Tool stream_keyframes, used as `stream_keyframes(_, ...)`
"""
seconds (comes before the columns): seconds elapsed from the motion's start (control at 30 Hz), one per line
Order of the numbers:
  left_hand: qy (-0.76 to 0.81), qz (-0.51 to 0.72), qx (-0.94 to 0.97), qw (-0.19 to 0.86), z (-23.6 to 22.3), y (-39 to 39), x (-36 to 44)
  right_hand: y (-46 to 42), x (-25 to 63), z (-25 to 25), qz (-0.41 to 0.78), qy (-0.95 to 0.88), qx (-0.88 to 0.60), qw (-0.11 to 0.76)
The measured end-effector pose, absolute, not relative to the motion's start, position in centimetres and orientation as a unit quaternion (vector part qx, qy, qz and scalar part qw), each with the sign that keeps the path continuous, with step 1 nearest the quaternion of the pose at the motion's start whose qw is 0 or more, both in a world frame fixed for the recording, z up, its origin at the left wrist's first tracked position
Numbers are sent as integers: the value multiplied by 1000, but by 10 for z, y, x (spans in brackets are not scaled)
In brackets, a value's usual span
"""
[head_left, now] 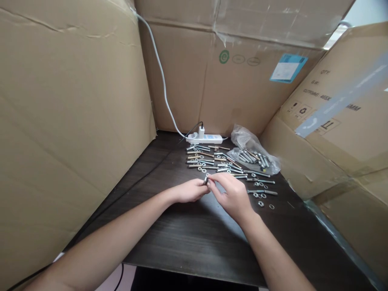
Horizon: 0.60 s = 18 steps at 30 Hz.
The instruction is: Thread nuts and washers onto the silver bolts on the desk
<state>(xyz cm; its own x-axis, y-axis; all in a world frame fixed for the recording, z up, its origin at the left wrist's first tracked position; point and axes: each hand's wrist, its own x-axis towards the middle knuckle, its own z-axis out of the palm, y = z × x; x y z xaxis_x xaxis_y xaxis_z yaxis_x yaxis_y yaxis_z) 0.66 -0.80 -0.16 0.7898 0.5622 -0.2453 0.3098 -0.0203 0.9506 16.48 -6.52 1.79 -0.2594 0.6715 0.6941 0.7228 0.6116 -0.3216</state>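
In the head view my left hand [191, 190] is closed around a short silver bolt [205, 180], which it holds tilted above the table. My right hand [228, 189] meets it from the right, with thumb and forefinger pinched at the bolt's upper end. A small pale metal part shows at those fingertips, too small to tell whether it is a washer or a nut. Just beyond the hands lie rows of loose bolts [200, 154] with nuts and washers among them. More bolts, a nut [261, 203] and a thin ring [271, 206] lie right of my right hand.
A clear plastic bag [247, 139] with several bolts sits at the back right. Behind the rows is a white power strip [209, 139] with a plug and cables. Cardboard walls [182, 81] enclose the dark table [169, 238] on three sides. A black cable [133, 186] crosses the left side.
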Motion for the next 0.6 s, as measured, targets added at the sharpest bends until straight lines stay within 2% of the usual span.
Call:
stream_keyframes(0.2,325,91,752,566,3,-11,7,-69,162,17,7,-779,-430,457)
stream_keyframes(0.4,336,81,741,576,2,-10,6,-69,160,22,66,-738,-463,487)
stream_keyframes(0.6,325,67,708,624,7,-11,5,-93,221,43,-13,-688,-565,455)
